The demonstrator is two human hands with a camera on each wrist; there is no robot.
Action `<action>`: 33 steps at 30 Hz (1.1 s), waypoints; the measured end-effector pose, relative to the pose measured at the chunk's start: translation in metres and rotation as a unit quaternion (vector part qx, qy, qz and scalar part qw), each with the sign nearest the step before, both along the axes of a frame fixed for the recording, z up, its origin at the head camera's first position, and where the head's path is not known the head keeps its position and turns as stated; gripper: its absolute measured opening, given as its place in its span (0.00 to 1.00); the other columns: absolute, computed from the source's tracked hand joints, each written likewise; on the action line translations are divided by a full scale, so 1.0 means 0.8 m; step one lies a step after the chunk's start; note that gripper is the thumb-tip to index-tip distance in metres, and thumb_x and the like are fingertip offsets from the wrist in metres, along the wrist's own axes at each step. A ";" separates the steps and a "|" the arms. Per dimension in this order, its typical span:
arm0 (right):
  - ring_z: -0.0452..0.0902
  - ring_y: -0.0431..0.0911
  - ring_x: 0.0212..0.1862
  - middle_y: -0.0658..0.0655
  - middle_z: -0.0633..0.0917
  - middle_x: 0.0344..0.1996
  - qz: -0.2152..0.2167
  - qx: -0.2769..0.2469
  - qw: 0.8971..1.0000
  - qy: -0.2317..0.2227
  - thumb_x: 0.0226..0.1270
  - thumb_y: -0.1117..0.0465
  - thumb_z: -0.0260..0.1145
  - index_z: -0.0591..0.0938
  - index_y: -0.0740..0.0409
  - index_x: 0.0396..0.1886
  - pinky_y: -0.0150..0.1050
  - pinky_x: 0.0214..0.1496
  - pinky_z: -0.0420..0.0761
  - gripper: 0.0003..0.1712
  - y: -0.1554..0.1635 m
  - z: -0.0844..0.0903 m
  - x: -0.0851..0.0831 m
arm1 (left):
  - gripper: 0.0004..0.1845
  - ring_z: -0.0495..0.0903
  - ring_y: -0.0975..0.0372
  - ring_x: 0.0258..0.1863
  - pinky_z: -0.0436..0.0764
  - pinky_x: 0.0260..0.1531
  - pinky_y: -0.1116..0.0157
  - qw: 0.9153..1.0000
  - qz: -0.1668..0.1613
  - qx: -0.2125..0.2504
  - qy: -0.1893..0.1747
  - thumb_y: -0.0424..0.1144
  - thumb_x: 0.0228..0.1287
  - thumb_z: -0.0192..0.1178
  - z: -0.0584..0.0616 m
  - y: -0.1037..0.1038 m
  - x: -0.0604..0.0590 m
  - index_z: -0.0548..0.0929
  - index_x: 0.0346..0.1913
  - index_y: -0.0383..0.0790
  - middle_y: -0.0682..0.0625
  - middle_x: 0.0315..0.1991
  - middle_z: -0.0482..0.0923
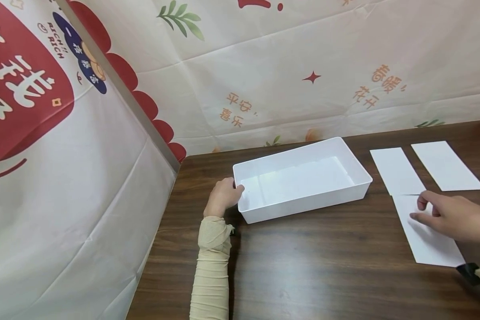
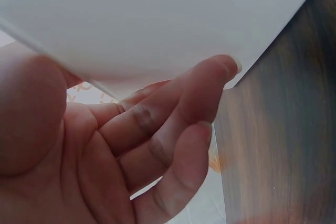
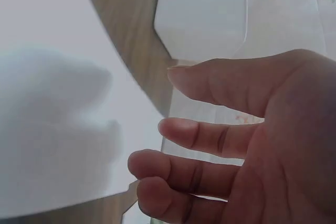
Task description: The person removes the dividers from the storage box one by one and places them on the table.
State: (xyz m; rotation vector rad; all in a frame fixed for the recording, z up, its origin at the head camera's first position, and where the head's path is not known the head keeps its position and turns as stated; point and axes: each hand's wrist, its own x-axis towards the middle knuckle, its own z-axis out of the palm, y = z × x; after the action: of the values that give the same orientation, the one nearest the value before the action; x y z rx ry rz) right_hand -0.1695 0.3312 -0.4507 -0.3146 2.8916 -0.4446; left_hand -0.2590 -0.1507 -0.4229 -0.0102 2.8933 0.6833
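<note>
A shallow white rectangular bin (image 1: pixel 304 205) stands on the table. At its left end, my left hand (image 1: pixel 224 196) grips the wall, thumb over the rim and fingers along the outside. The left wrist view shows those fingers curled against the white wall. On the right, my right hand (image 1: pixel 460 217) hovers above a white card (image 1: pixel 430 249), holding nothing. Its thumb and loosely bent fingers (image 3: pixel 210 174) are apart, and its shadow falls on the card. Two more white cards lie behind, one at the left (image 1: pixel 398 170) and one at the right (image 1: pixel 448 166).
The dark wood-grain table (image 1: pixel 296 271) extends in front of the bin and ends at a left edge. A printed cloth (image 1: pixel 280 84) hangs behind it, and another white cloth (image 1: pixel 84 186) hangs along the left side. The near card's far edge meets the card behind it.
</note>
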 end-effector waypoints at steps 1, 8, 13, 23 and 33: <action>0.65 0.45 0.23 0.52 0.73 0.22 0.003 0.001 1.000 0.003 0.68 0.56 0.66 0.71 0.61 0.37 0.38 0.24 0.65 0.15 -0.003 0.002 -0.001 | 0.16 0.77 0.54 0.35 0.76 0.39 0.57 1.000 0.000 0.000 0.000 0.46 0.71 0.50 0.000 0.000 0.000 0.82 0.43 0.36 0.45 0.35 0.80; 0.65 0.44 0.22 0.51 0.73 0.21 0.020 -0.007 1.000 0.020 0.68 0.57 0.66 0.73 0.60 0.36 0.38 0.24 0.65 0.13 -0.030 0.018 -0.007 | 0.15 0.76 0.55 0.33 0.75 0.35 0.59 1.000 -0.003 0.002 0.001 0.45 0.71 0.50 0.000 0.001 0.001 0.81 0.40 0.36 0.46 0.32 0.79; 0.64 0.43 0.20 0.49 0.70 0.19 0.033 -0.018 0.999 0.037 0.69 0.58 0.66 0.73 0.61 0.38 0.36 0.22 0.65 0.13 -0.053 0.029 -0.015 | 0.16 0.76 0.55 0.33 0.75 0.35 0.59 1.000 0.002 0.004 0.003 0.45 0.71 0.50 0.000 0.002 0.001 0.81 0.42 0.36 0.46 0.33 0.79; 0.64 0.40 0.22 0.47 0.72 0.20 0.071 -0.054 0.993 0.080 0.68 0.58 0.66 0.74 0.57 0.36 0.35 0.24 0.65 0.10 -0.099 0.051 -0.034 | 0.16 0.77 0.55 0.33 0.75 0.35 0.59 1.000 -0.001 -0.003 0.008 0.45 0.71 0.49 -0.001 -0.001 0.000 0.82 0.41 0.37 0.47 0.32 0.79; 0.66 0.42 0.21 0.49 0.74 0.20 0.092 -0.079 0.991 0.058 0.69 0.54 0.65 0.75 0.59 0.40 0.38 0.24 0.67 0.13 -0.152 0.077 -0.052 | 0.16 0.77 0.55 0.33 0.76 0.36 0.58 1.000 0.003 -0.005 0.007 0.45 0.71 0.50 0.001 0.001 0.000 0.82 0.43 0.36 0.46 0.33 0.80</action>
State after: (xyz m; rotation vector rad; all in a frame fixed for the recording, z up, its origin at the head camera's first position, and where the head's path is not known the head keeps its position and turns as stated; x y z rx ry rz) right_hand -0.2114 0.2093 -0.3892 -0.6475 2.9063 -0.6436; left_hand -0.2590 -0.1496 -0.4223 -0.0169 2.9113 0.6732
